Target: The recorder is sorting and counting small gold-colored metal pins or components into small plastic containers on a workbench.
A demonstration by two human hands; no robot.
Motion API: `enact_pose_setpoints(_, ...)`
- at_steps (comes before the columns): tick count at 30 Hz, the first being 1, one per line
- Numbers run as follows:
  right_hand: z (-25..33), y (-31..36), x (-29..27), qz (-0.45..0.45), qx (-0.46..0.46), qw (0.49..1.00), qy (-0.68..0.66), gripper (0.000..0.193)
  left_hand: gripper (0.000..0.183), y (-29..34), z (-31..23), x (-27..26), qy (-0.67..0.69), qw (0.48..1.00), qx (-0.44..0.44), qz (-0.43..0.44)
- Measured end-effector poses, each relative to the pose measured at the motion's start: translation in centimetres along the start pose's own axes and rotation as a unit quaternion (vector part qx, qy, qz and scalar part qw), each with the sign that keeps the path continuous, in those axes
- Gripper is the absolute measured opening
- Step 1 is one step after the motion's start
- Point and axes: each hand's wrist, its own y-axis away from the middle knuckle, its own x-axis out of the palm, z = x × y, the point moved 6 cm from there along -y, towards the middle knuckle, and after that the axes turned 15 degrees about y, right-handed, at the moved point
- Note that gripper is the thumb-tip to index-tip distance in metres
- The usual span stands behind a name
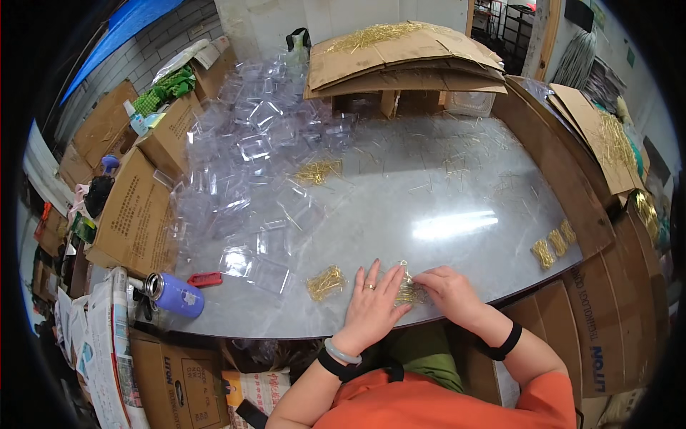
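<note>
Head view: nearest, the left hand (373,294) lies palm down, fingers spread, against a bundle of gold wires (409,294) on the grey table (364,229). The right hand (449,293) bends its fingers together at the bundle's other side; whether they pinch a wire, I cannot tell. Leftward lie a second gold bundle (326,284) and a purple bottle (181,297). Farther off, clear plastic trays (257,146) heap up beside stacked cardboard (407,61).
</note>
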Motion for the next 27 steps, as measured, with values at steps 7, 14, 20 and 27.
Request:
enact_pose_setpoints(7, 0.1, -5.1, -0.5, 0.071, -0.132, 0.984, 0.096, 0.029, 0.068, 0.1, -0.1, -0.3, -0.001, 1.000, 0.011, -0.003)
enact_pose_setpoints(14, -0.4, -3.3, 1.0, 0.109, -0.035, 0.990, 0.082, 0.019, 0.062, 0.2, -0.1, -0.2, 0.015, 0.999, 0.011, -0.030)
enact_pose_setpoints(20, -2.4, -2.6, 0.9, 0.106, 0.090, 0.990, -0.026, 0.012, 0.063, 0.1, -0.3, -0.2, -0.004, 1.000, 0.014, -0.022)
enact_pose_setpoints(27, -4.7, -2.2, 0.5, 0.060, 0.224, 0.972, 0.027, 0.016, 0.071, 0.1, -0.8, -0.6, 0.016, 0.999, 0.016, -0.026)
